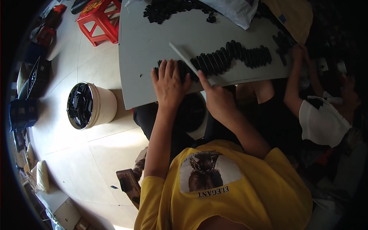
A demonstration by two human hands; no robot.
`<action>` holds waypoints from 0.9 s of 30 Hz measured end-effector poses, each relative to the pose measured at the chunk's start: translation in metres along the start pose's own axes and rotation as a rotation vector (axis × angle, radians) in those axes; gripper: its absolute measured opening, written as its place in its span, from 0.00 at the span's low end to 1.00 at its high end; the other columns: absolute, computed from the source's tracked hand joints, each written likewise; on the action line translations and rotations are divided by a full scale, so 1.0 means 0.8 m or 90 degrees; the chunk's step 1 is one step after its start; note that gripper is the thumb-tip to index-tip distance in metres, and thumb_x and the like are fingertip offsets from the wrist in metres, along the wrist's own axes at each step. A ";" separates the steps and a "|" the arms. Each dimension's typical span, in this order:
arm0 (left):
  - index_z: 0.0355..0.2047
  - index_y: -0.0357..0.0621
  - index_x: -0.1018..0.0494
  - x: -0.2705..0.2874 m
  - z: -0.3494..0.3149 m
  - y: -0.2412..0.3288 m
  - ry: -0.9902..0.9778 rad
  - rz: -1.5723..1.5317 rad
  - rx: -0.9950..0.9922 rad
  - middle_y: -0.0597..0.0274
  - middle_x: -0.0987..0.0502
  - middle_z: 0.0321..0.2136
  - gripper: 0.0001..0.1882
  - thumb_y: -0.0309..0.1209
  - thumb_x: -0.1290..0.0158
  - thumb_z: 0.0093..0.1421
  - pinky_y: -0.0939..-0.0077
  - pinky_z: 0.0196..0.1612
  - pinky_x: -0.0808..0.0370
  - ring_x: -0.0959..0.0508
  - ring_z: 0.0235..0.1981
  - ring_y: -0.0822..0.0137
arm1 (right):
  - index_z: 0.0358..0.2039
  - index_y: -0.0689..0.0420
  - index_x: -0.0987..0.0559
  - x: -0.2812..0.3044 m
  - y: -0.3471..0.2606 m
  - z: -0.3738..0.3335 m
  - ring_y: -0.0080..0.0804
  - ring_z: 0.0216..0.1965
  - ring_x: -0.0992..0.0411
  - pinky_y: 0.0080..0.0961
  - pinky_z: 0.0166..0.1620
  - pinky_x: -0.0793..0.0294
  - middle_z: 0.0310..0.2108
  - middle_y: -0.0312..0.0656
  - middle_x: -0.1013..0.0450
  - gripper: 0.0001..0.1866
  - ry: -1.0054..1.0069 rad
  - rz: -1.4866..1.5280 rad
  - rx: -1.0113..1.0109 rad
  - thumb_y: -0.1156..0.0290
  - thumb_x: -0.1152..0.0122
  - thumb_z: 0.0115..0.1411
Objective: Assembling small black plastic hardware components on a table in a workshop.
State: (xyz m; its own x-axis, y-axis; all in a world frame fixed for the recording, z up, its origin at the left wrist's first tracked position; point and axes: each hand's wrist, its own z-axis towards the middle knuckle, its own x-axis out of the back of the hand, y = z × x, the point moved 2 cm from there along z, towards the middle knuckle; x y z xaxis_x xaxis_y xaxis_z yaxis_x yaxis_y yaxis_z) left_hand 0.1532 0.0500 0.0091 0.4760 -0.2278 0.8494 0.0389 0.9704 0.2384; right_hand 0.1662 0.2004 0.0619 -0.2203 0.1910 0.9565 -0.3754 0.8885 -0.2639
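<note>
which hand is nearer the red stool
Left. In the picture, the left hand is below and right of the red stool; the right hand is farther right and lower, by the white stick.

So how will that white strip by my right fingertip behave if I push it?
The white strip looks stiff, since it runs straight. It's probably light, being so thin. Pushed from the end by your right hand, it might swivel, as its far end sticks out past the black pieces.

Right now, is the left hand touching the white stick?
Apart: the head view shows black pieces in the gap between left hand and stick.
</note>
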 end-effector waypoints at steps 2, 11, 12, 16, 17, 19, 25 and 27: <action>0.51 0.39 0.30 -0.001 -0.004 -0.002 -0.001 -0.006 -0.002 0.58 0.30 0.53 0.29 0.46 0.45 0.54 0.48 0.60 0.43 0.35 0.58 0.58 | 0.65 0.54 0.45 -0.012 0.010 0.000 0.50 0.26 0.25 0.40 0.31 0.26 0.26 0.56 0.27 0.34 0.010 0.033 -0.008 0.81 0.51 0.57; 0.53 0.45 0.30 0.031 -0.014 -0.027 0.026 0.024 0.019 0.54 0.33 0.56 0.29 0.44 0.43 0.52 0.48 0.60 0.42 0.36 0.60 0.55 | 0.66 0.52 0.44 0.015 0.016 -0.003 0.29 0.23 0.31 0.25 0.31 0.31 0.21 0.43 0.31 0.30 0.097 0.395 0.057 0.79 0.54 0.62; 0.53 0.47 0.31 0.033 -0.017 -0.031 0.033 0.011 0.026 0.53 0.33 0.56 0.29 0.42 0.43 0.52 0.49 0.60 0.41 0.36 0.60 0.54 | 0.66 0.52 0.44 0.017 0.014 -0.003 0.26 0.22 0.33 0.23 0.31 0.32 0.21 0.42 0.32 0.31 0.090 0.424 0.073 0.79 0.55 0.62; 0.54 0.47 0.31 0.021 -0.023 -0.032 0.024 -0.097 0.020 0.52 0.34 0.57 0.28 0.39 0.43 0.52 0.54 0.59 0.37 0.35 0.59 0.51 | 0.66 0.51 0.46 0.021 -0.005 -0.002 0.32 0.24 0.29 0.26 0.32 0.29 0.24 0.44 0.30 0.32 0.287 0.349 0.193 0.79 0.54 0.62; 0.54 0.47 0.31 0.018 -0.024 -0.029 0.027 -0.095 0.013 0.52 0.34 0.56 0.28 0.38 0.43 0.53 0.57 0.58 0.35 0.35 0.58 0.50 | 0.66 0.51 0.46 0.014 -0.008 -0.004 0.37 0.25 0.28 0.29 0.34 0.28 0.25 0.47 0.29 0.32 0.303 0.291 0.183 0.79 0.54 0.62; 0.54 0.47 0.31 0.015 -0.022 -0.029 0.029 -0.092 0.005 0.51 0.34 0.56 0.27 0.37 0.43 0.53 0.60 0.57 0.33 0.34 0.58 0.49 | 0.66 0.51 0.46 0.004 -0.011 -0.002 0.43 0.27 0.26 0.32 0.35 0.26 0.27 0.49 0.28 0.32 0.319 0.234 0.172 0.79 0.53 0.62; 0.53 0.45 0.30 0.015 -0.024 -0.028 0.020 -0.090 -0.002 0.51 0.33 0.55 0.26 0.36 0.43 0.53 0.62 0.56 0.32 0.34 0.57 0.49 | 0.65 0.52 0.43 -0.015 0.006 0.010 0.51 0.31 0.25 0.39 0.36 0.27 0.29 0.56 0.27 0.31 0.074 0.235 0.103 0.80 0.53 0.61; 0.52 0.43 0.29 0.017 -0.021 -0.027 0.039 -0.102 -0.007 0.51 0.33 0.55 0.25 0.35 0.43 0.52 0.61 0.56 0.32 0.34 0.58 0.50 | 0.65 0.52 0.43 -0.011 0.006 0.009 0.48 0.30 0.25 0.38 0.35 0.27 0.28 0.55 0.27 0.30 0.103 0.269 0.103 0.80 0.54 0.61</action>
State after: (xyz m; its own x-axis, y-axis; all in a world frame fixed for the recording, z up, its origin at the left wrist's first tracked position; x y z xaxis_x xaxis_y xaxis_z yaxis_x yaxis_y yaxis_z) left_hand 0.1738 0.0277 0.0075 0.5160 -0.3739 0.7707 0.1282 0.9233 0.3622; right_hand 0.1603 0.2001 0.0510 -0.2461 0.5951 0.7651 -0.4210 0.6454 -0.6374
